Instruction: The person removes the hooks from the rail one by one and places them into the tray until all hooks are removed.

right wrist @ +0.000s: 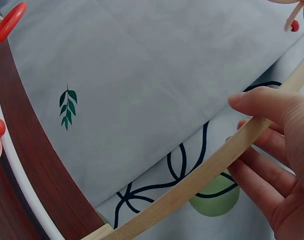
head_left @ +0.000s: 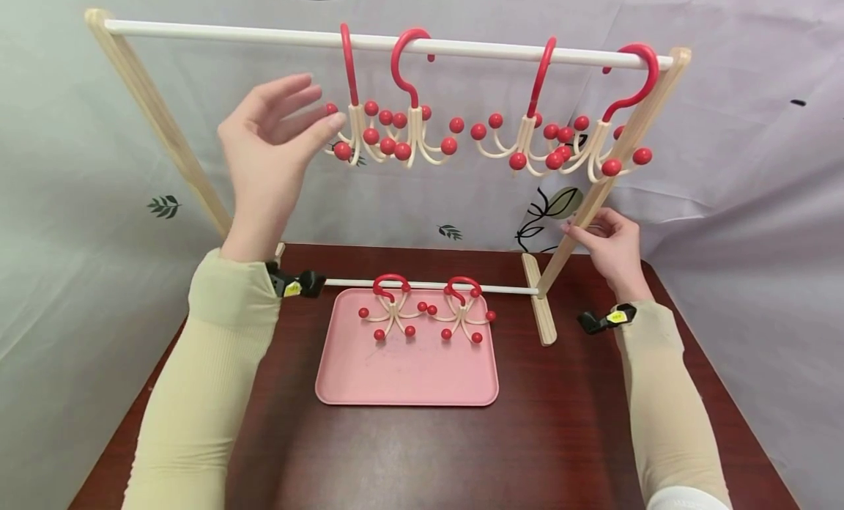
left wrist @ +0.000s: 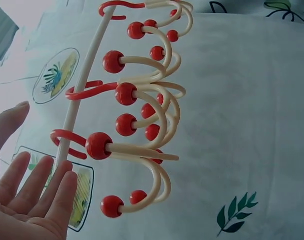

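Left hand spread beside hanging hooks; right hand gripping rack leg

The left hand (head_left: 273,140) is raised with fingers straight and spread, holding nothing, its fingertips just beside the leftmost multi-prong hook (head_left: 352,122). Four such hooks, each with a red top hook and cream prongs tipped with red balls, hang in a row from the white top rail (head_left: 264,35) of the wooden rack (head_left: 154,118). The right hand (head_left: 609,246) pinches the rack's right slanted leg (head_left: 593,195) between thumb and fingers. Two further hooks (head_left: 425,308) hang on the lower rail (head_left: 508,289), over a pink tray (head_left: 405,378) on the dark red table (head_left: 560,429)
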### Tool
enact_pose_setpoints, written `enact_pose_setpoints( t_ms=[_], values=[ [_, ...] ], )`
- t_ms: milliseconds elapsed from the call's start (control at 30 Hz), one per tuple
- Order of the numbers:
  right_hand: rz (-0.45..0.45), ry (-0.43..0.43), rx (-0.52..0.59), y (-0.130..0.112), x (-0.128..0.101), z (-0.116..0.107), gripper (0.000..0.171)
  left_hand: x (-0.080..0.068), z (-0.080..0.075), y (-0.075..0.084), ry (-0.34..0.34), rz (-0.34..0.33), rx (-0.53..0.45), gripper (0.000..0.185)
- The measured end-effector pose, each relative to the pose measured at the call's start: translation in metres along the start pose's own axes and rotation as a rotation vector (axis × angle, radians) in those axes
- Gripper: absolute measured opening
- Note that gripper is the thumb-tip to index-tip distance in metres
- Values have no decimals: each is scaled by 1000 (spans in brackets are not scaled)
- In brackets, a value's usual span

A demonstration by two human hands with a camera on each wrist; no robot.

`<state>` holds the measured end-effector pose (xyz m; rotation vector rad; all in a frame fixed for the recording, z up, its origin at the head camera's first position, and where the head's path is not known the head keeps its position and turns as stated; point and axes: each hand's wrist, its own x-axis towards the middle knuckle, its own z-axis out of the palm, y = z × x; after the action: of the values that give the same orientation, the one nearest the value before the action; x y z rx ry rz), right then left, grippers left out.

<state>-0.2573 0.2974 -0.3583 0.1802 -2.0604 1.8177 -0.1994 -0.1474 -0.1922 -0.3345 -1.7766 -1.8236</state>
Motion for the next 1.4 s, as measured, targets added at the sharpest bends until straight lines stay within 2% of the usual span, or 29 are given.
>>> enact_pose_setpoints(
  t_ms=[133,333,633,800,1067,1233,1400],
  values=[
    [-3,-3,-12,0,-1,0,22,16,9,-1,-8,-15,89,45],
    [2,3,-58,2,0,0,34,28,21,4,-4,-49,181,45],
    [0,4,-51,2,-1,1,36,47,32,-2,15,-94,226,37],
    [-2,5,-55,3,-1,1,31,51,34,-6,39,-95,241,33],
    [4,1,-52,-2,-1,2,36,52,32,-6,46,-89,226,31],
    [-7,-11,-36,-3,-1,1,29,50,32,-4,54,-80,222,30],
    [-8,-9,-56,0,-1,0,21,46,32,2,73,-65,178,28]
  ],
)
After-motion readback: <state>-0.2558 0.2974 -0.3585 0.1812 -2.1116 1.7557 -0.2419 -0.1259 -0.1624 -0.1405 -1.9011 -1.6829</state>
